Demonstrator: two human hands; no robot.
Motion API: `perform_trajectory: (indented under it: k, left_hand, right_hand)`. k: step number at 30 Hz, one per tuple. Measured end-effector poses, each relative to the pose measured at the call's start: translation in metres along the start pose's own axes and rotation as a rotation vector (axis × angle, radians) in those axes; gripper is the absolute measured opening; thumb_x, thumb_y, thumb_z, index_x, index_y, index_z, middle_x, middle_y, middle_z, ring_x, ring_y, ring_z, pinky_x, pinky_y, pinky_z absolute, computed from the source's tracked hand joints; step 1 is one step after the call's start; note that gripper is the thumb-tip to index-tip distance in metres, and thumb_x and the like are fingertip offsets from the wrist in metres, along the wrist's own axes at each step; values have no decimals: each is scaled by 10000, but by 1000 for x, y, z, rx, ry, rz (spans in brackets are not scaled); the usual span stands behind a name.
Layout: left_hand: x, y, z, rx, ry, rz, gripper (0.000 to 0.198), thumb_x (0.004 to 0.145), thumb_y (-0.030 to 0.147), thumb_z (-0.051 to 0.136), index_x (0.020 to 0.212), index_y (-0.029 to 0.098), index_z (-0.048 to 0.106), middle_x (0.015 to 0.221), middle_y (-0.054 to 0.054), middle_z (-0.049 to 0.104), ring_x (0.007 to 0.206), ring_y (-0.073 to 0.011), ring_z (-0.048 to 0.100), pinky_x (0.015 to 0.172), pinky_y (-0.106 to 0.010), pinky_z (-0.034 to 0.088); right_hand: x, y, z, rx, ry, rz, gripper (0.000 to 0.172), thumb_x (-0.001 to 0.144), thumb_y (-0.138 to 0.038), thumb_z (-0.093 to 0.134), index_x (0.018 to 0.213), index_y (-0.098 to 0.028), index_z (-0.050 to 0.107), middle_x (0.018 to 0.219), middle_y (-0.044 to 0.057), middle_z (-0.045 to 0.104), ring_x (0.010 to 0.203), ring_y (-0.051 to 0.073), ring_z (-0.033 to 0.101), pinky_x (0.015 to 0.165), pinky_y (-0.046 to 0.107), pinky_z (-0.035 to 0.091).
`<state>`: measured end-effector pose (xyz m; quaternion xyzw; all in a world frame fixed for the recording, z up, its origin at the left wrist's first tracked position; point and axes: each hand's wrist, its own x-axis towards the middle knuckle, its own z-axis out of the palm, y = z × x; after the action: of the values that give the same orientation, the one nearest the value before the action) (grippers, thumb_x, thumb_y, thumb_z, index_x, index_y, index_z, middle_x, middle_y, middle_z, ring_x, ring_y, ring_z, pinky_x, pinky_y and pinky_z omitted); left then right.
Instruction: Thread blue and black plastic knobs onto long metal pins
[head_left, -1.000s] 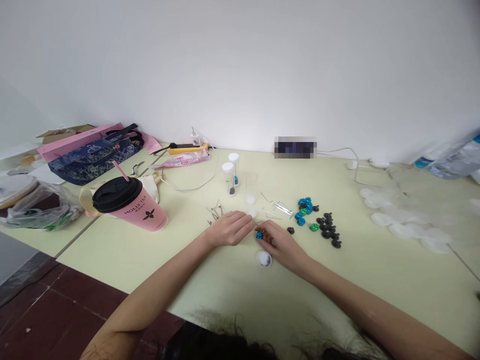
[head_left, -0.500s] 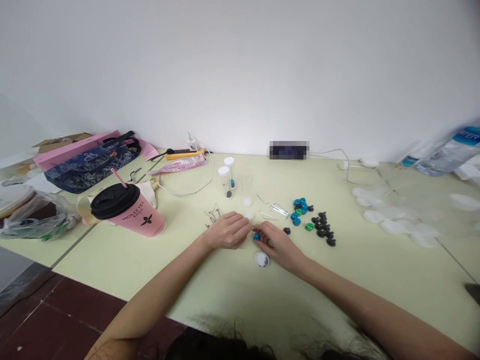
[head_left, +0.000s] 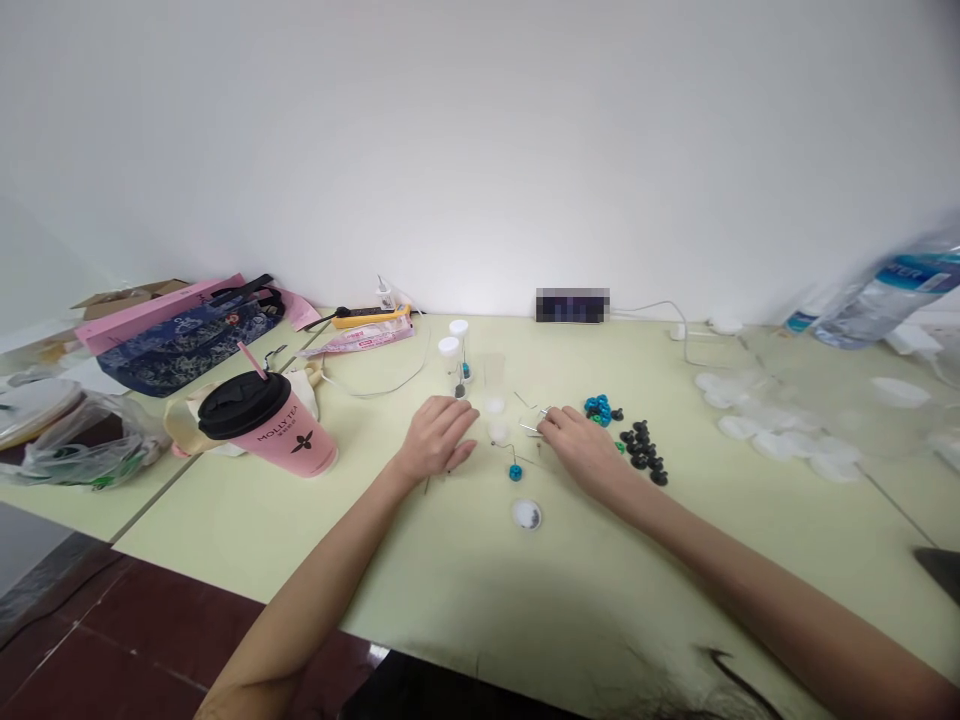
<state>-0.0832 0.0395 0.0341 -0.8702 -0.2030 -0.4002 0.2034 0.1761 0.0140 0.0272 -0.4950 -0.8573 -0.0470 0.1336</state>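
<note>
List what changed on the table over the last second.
The hands parted: the right hand let go of the blue bead, which now lies alone on the table, and moved away toward the metal pins. The left hand drew back left, flat. The pink cup and black beads stayed put.

A pink paper cup with a black lid (head_left: 266,432) is seen lying on the pale green table (head_left: 675,560), at its left side. A dark blue patterned bag (head_left: 184,335) is set behind it. A clear plastic water bottle (head_left: 892,290) is laid at far right, near white round pads (head_left: 765,435).
</note>
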Motion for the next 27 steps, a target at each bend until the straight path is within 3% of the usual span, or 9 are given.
perform_trajectory:
  k: [6, 9, 13, 16, 20, 24, 27]
  left_hand:
    - [0, -14, -16, 91, 37, -108, 285, 924, 257, 335, 1010, 123, 570, 881, -147, 650, 803, -243, 541, 691, -384, 434]
    - [2, -14, -19, 128, -10, -121, 240, 914, 258, 375, 961, 138, 577, 845, -119, 651, 772, -228, 526, 678, -363, 433]
    - [0, -23, -15, 216, -101, -250, 182, 901, 186, 415, 844, 150, 585, 753, -86, 627, 705, -208, 489, 653, -350, 407]
    - [-8, -37, -9, 247, -230, -343, 239, 908, 192, 406, 766, 161, 596, 673, -74, 589, 692, -213, 483, 621, -342, 399]
    - [-20, -51, -6, 211, -386, -389, 238, 880, 137, 422, 749, 170, 618, 692, -67, 612, 718, -211, 505, 593, -317, 415]
    - [-25, -51, -5, 187, -502, -362, 217, 818, 56, 460, 769, 172, 637, 729, -72, 633, 744, -215, 515, 582, -309, 411]
    - [-24, -47, -7, 190, -556, -336, 217, 783, 15, 482, 771, 170, 634, 718, -62, 629, 723, -204, 515, 550, -293, 391]
  right_hand:
    - [0, -6, 12, -149, -16, 11, 336, 720, 153, 443, 758, -150, 584, 811, 142, 610, 772, 258, 541, 525, 297, 390]
    - [-2, -4, 15, -177, -4, -8, 348, 705, 159, 436, 757, -157, 570, 776, 139, 606, 749, 266, 548, 524, 309, 402]
    - [-7, -1, 11, -181, 19, -28, 365, 696, 168, 406, 752, -175, 519, 759, 130, 590, 725, 264, 548, 545, 318, 403]
    - [-12, -1, 0, -150, 41, -42, 303, 752, 103, 416, 756, -196, 463, 766, 107, 574, 710, 247, 538, 542, 312, 381]
    - [-14, 3, -25, -104, 77, -9, 220, 869, -57, 382, 727, -225, 400, 629, 34, 499, 548, 195, 467, 456, 287, 292]
    - [-15, 15, -58, 2, 139, 55, 188, 911, -195, 402, 736, -231, 460, 627, 40, 521, 540, 202, 477, 472, 302, 282]
    - [-22, 27, -69, 137, 154, 10, 200, 903, -259, 459, 711, -236, 508, 620, 38, 536, 505, 188, 472, 470, 311, 291]
